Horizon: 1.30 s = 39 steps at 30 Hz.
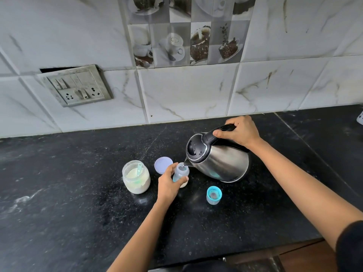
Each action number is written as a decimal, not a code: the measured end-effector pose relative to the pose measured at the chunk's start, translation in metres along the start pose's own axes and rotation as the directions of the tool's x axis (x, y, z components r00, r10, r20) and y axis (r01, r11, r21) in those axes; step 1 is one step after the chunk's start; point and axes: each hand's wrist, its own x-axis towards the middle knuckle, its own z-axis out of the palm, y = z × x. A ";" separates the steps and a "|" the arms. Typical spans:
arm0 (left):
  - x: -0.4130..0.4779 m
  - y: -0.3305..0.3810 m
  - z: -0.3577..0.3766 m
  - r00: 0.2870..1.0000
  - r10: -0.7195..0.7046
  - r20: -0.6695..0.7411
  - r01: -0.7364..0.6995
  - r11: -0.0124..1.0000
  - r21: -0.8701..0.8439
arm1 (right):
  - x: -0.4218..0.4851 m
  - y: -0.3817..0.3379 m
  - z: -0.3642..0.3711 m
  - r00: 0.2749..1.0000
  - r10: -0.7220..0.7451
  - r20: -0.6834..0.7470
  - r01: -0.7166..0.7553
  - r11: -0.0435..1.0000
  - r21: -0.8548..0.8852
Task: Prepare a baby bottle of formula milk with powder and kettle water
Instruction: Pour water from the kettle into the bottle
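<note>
Fingers (181,181) of my left hand (169,184) curled round the baby bottle (181,171) at frame centre. My right hand (240,132) gripped the kettle (222,161) by its handle, tipped, spout at the bottle's mouth. Powder looked already in; water was going in, I judged. The teat cap (214,195), lower right on the desk (78,193), was not yet fitted.

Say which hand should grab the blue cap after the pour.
Right, probably. The right hand only needs to park the kettle; the blue cap lies on its side of the bottle, which the left hand grips.
</note>
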 end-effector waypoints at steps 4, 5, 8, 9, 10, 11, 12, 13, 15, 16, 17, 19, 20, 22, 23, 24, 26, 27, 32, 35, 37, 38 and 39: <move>-0.001 0.001 0.000 1.000 -0.002 0.003 0.002 1.000 0.010 | 0.001 0.001 0.000 1.000 -0.009 0.006 0.009 1.000 -0.015; -0.001 0.001 0.000 1.000 -0.002 0.005 0.002 1.000 0.010 | 0.001 0.002 0.001 1.000 -0.010 0.007 0.010 1.000 -0.021; -0.001 0.000 -0.001 1.000 -0.001 0.004 0.001 1.000 0.021 | 0.002 0.001 0.002 1.000 -0.014 0.015 0.015 0.999 -0.036; -0.001 -0.001 -0.001 1.000 -0.002 0.002 0.002 1.000 0.024 | 0.002 0.000 0.002 1.000 -0.017 0.017 0.017 0.999 -0.037; 0.000 -0.001 -0.001 1.000 -0.001 0.000 0.001 1.000 0.026 | 0.003 0.000 0.002 1.000 -0.019 0.018 0.019 0.999 -0.037; 0.000 -0.002 -0.001 1.000 -0.001 -0.003 0.001 1.000 0.029 | 0.003 -0.001 0.002 1.000 -0.021 0.020 0.022 0.999 -0.038; 0.000 -0.002 -0.001 1.000 -0.002 -0.004 0.002 1.000 0.029 | 0.003 -0.001 0.002 1.000 -0.024 0.019 0.024 0.999 -0.038; 0.000 -0.002 -0.001 1.000 -0.002 -0.006 0.002 1.000 0.028 | 0.003 -0.001 0.001 0.999 -0.027 0.019 0.027 0.999 -0.037; 0.000 -0.001 -0.001 1.000 -0.004 -0.005 0.004 1.000 0.023 | 0.003 -0.001 0.001 0.999 -0.030 0.020 0.031 0.999 -0.032; 0.000 -0.001 -0.001 1.000 -0.005 -0.005 0.005 1.000 0.020 | 0.003 -0.002 0.001 0.999 -0.031 0.021 0.031 0.999 -0.028; -0.001 -0.001 -0.001 1.000 -0.006 -0.004 0.006 1.000 0.017 | 0.004 -0.002 0.001 0.999 -0.033 0.021 0.034 0.999 -0.026; -0.001 -0.001 -0.001 1.000 -0.006 -0.004 0.006 1.000 0.016 | 0.005 -0.003 0.001 0.999 -0.039 0.016 0.040 0.999 -0.025; -0.001 -0.001 -0.001 1.000 -0.004 -0.007 0.004 1.000 0.018 | 0.006 -0.004 0.000 0.999 -0.042 0.013 0.042 0.999 -0.026; -0.001 -0.001 -0.001 1.000 -0.003 -0.011 0.003 1.000 0.020 | 0.008 -0.003 0.000 0.999 -0.044 0.006 0.044 0.999 -0.031; 0.000 -0.001 -0.001 1.000 -0.002 -0.014 0.003 1.000 0.022 | 0.009 -0.003 0.000 0.999 -0.044 0.006 0.044 0.998 -0.033; 0.000 -0.001 -0.001 1.000 -0.002 -0.016 0.003 1.000 0.021 | 0.010 -0.002 0.000 0.999 -0.043 0.009 0.043 0.998 -0.037; -0.001 0.000 -0.001 1.000 -0.003 -0.019 0.003 1.000 0.016 | 0.011 -0.002 -0.001 0.999 -0.041 0.015 0.041 0.998 -0.046; -0.001 0.000 -0.001 1.000 -0.002 -0.021 0.002 1.000 0.014 | 0.011 -0.002 -0.002 0.999 -0.041 0.016 0.042 0.998 -0.049; -0.002 -0.001 -0.002 1.000 0.011 -0.021 -0.011 1.000 0.018 | 0.012 -0.004 -0.005 0.999 -0.049 0.012 0.050 0.997 -0.058; -0.001 -0.002 -0.001 1.000 0.010 -0.025 -0.010 1.000 0.009 | 0.012 -0.004 -0.006 0.999 -0.051 0.009 0.052 0.996 -0.067; -0.002 -0.002 -0.001 1.000 0.006 -0.026 -0.006 1.000 0.008 | 0.011 -0.005 -0.008 0.998 -0.056 0.009 0.057 0.996 -0.066; -0.002 -0.002 -0.001 1.000 0.006 -0.026 -0.006 1.000 0.009 | 0.011 -0.006 -0.009 0.998 -0.060 0.010 0.060 0.996 -0.067; -0.002 -0.002 -0.001 1.000 0.007 -0.025 -0.007 1.000 0.008 | 0.011 -0.007 -0.010 0.998 -0.062 0.010 0.063 0.996 -0.068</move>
